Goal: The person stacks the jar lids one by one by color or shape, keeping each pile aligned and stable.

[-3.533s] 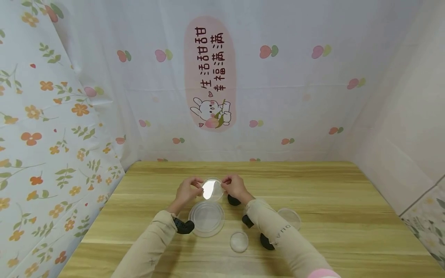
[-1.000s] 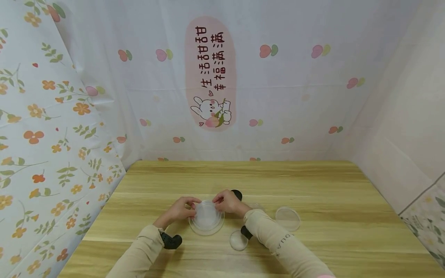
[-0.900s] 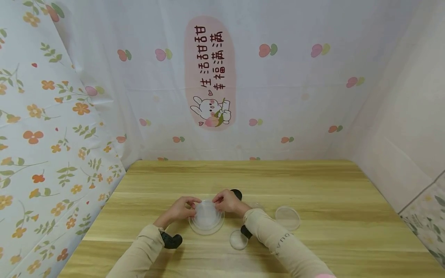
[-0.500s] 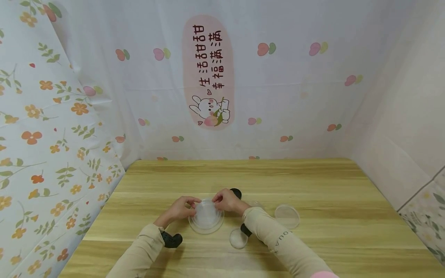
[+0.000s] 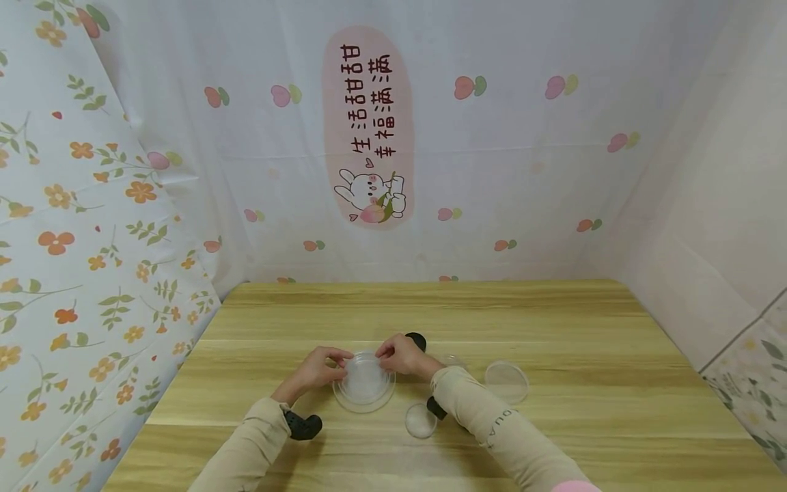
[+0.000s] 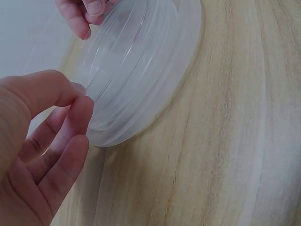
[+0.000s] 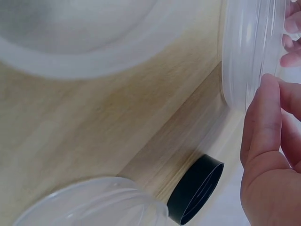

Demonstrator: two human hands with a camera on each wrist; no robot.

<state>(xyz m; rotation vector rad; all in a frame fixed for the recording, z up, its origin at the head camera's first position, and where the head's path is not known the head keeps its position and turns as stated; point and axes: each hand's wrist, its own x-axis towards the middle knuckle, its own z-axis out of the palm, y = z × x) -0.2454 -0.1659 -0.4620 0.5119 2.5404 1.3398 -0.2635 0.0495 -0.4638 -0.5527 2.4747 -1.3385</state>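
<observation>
the wooden table (image 5: 615,355) bears a stack of clear round discs (image 5: 364,398), where left hand (image 5: 315,370) and right hand (image 5: 402,355) pinch opposite edges of the top disc (image 5: 365,372) between thumb and fingertips, probably best held level.

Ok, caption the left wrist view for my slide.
Left hand and right hand pinch the upper rim of stacked clear plastic lids on a wooden table.
</observation>
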